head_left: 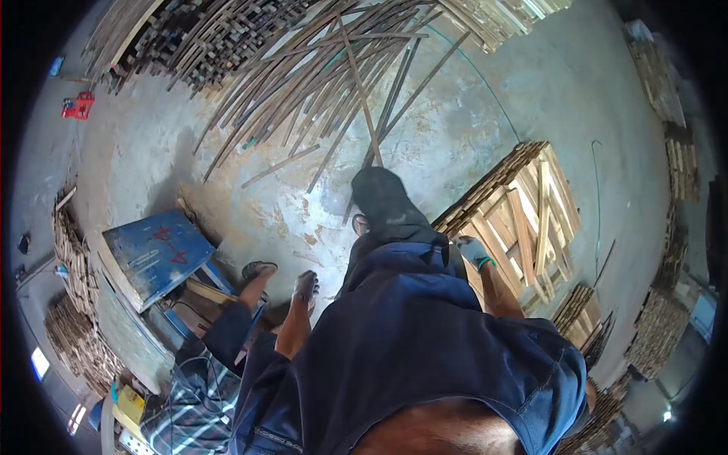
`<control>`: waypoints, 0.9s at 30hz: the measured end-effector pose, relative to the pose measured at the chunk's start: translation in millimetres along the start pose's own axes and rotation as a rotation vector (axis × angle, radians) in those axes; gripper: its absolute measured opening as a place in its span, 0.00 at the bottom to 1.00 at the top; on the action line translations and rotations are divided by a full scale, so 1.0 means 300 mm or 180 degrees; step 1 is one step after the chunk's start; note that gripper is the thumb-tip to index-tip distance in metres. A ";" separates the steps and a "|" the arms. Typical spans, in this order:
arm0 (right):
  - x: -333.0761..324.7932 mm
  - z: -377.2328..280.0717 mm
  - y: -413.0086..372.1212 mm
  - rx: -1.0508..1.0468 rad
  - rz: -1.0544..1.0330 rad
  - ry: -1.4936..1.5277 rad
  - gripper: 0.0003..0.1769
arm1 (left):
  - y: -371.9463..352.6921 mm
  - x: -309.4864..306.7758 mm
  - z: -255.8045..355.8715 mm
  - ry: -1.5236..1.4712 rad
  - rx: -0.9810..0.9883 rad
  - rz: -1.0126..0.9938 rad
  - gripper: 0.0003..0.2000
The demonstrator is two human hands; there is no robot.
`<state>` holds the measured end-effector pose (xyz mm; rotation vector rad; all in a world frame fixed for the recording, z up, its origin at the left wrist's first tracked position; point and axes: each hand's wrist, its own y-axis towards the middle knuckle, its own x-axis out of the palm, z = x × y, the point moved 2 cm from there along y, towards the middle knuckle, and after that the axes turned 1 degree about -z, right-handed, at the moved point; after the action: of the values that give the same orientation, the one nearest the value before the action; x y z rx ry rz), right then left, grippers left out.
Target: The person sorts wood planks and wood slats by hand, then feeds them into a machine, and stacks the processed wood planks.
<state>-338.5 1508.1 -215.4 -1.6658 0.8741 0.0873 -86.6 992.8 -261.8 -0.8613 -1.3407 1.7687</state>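
Observation:
My left hand [305, 287], in a dark grey glove, is low over the bare concrete floor, its fingers apart and nothing seen in them. At the near end of a slatted wood stack [516, 227] is my right hand [473, 250], in a grey glove with a green cuff. Its fingers are too small and partly hidden to tell what they hold. Between my two hands a head in a dark cap [379, 189] shows above dark cloth. Navy cloth fills the lower middle and hides what lies beneath.
Long thin strips [326, 68] lie scattered ahead. A blue box-like machine [163, 250] stands left, beside a person in plaid cloth [197, 402]. Stacked wood lines both sides. A red crate [78, 105] is far left; a thin green hose [485, 80] crosses the floor.

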 end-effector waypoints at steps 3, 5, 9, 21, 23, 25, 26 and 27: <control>-0.062 -0.002 0.062 -0.0148 -0.0111 -0.0427 0.21 | -0.141 -0.027 -0.066 -0.0441 -0.0084 0.0293 0.09; -0.138 -0.035 0.146 -0.0413 -0.0261 -0.0123 0.20 | -0.185 0.008 -0.103 -0.0575 -0.0280 0.0861 0.09; -0.287 -0.139 0.425 -0.1144 -0.0392 -0.0451 0.18 | -0.199 0.203 -0.034 -0.0895 -0.0368 0.1158 0.11; -1.420 -0.576 1.452 -0.1771 0.0113 -0.2407 0.14 | -0.282 1.270 0.622 -0.0576 0.1775 0.1988 0.16; -1.554 -0.830 1.317 -0.1826 0.0154 -0.1689 0.18 | -0.232 1.355 0.658 -0.0830 0.1795 0.1979 0.16; -1.593 -1.005 1.236 -0.2438 -0.0106 -0.0983 0.22 | -0.203 1.419 0.705 -0.1104 0.1885 0.1991 0.16; -1.589 -1.053 1.257 -0.2312 -0.0230 -0.1268 0.23 | -0.186 1.444 0.715 -0.1236 0.1754 0.1968 0.16; -1.573 -1.088 1.273 -0.2178 -0.0360 -0.1552 0.24 | -0.174 1.460 0.723 -0.1365 0.1614 0.1948 0.15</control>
<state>-1024.6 1446.7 -192.9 -2.1833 0.3841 0.7515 -481.4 1277.9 -194.7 -0.6574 -0.8230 2.7372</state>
